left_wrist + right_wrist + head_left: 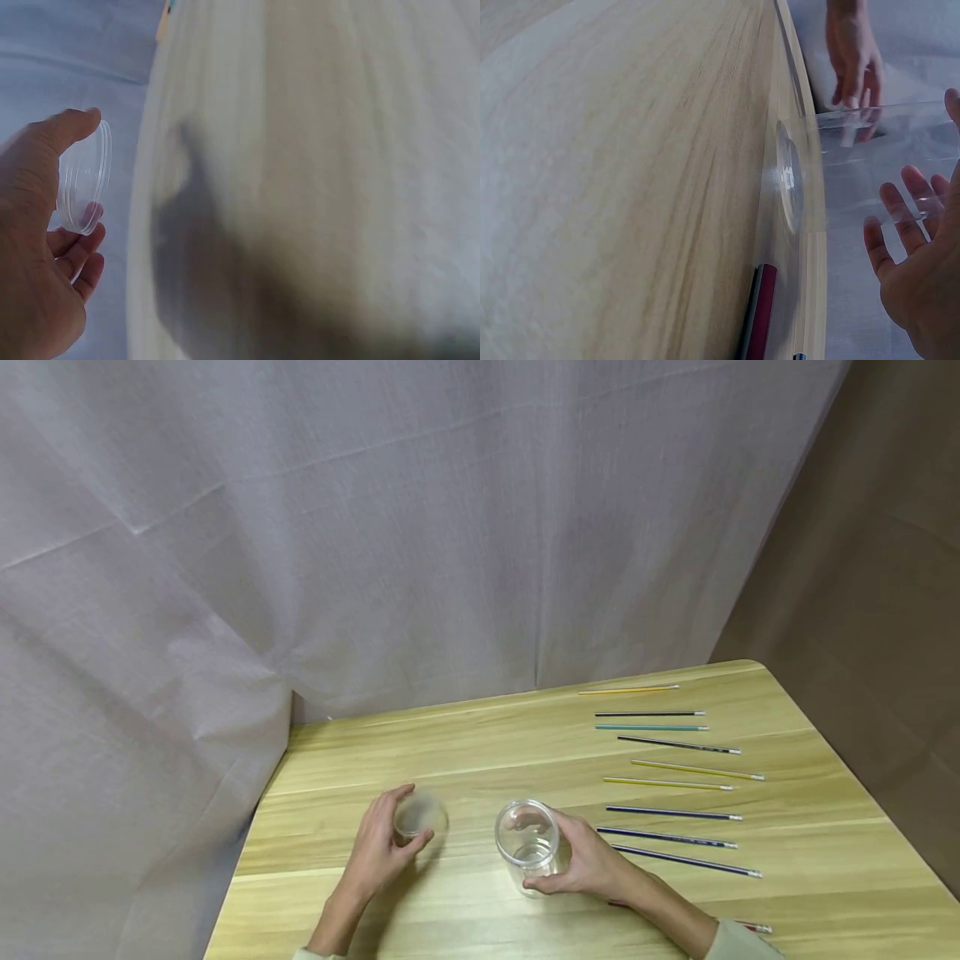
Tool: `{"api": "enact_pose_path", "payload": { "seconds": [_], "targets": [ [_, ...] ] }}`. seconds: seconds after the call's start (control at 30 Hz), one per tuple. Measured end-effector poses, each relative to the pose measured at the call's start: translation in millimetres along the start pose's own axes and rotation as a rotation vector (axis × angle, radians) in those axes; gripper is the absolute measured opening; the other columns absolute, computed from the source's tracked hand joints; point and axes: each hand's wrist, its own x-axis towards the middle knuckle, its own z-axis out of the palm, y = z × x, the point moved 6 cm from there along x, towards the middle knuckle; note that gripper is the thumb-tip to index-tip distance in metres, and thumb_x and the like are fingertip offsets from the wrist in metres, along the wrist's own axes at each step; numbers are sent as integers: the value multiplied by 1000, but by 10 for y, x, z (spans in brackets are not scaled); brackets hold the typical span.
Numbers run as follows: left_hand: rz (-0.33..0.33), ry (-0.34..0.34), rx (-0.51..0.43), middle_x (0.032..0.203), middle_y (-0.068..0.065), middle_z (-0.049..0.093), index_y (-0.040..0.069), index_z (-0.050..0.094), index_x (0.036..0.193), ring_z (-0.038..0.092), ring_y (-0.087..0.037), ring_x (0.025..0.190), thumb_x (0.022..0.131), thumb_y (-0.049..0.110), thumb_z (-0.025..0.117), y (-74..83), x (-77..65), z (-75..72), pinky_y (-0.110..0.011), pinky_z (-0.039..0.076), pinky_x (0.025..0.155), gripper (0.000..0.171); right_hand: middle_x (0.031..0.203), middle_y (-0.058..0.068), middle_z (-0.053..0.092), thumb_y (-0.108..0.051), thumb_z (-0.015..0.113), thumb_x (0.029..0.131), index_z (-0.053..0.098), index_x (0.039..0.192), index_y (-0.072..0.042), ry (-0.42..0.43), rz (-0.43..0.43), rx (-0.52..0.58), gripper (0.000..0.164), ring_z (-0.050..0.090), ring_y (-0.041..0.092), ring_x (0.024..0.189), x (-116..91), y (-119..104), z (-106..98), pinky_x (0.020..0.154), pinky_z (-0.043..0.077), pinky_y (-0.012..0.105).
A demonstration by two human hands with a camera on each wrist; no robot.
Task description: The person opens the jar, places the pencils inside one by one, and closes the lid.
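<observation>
My left hand (377, 850) holds a clear plastic lid (418, 815) by its rim between thumb and fingers, left of the jar and above the table. The lid is blurred in the head view; its ridged edge shows in the left wrist view. Upright on the table, a clear plastic jar (527, 839) has its round mouth facing up and uncovered. From its right side my right hand (588, 860) grips the jar, thumb at the front and fingers round the back. Nothing shows inside the jar.
Several pencils lie spread in a column on the right, among them a yellow pencil (667, 783), a teal pencil (651, 727) and a dark blue pencil (686, 861). A red pencil (756, 927) is partly under my right forearm. Grey cloth (450, 568) hangs behind the wooden table (337, 760).
</observation>
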Motion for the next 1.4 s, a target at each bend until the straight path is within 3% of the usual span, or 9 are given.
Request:
{"api": "enact_pose_path", "payload": {
  "seconds": [0.13,0.6,0.97,1.17,1.4],
  "targets": [
    [-55,-10,23,145,-17,59,3,51,150,53,-41,134,87,27,90,-139,-66,55,-67,39,115,78,129,4,73,-25,98,76,60,144,-19,-5,9,7,78,69,31,117,-4,1,2,107,53,42],
    [-89,-20,89,135,-16,65,3,55,147,58,-40,125,81,24,94,-340,-167,164,-64,43,111,80,127,11,74,-22,98,76,59,145,-19,-7,-5,9,79,69,31,116,-5,-4,7,105,54,39],
    [-81,-14,87,137,-17,64,3,55,147,58,-41,125,79,25,95,-382,-190,177,-67,41,111,82,127,12,73,-17,98,74,58,146,-17,-8,-20,9,82,69,32,116,-1,-5,8,105,54,40],
    [-86,-24,81,138,-16,64,3,54,148,57,-41,125,79,26,96,-381,-191,163,-67,42,110,84,127,11,74,-26,98,76,59,146,-18,-8,-10,5,80,70,33,116,1,-4,5,106,54,42],
    [-52,3,49,146,-15,60,4,50,152,53,-42,135,82,27,95,-257,-102,64,-67,37,115,87,127,11,73,-20,98,75,59,145,-18,-9,6,25,80,69,34,115,-2,-2,12,105,54,39]
  ]
}}
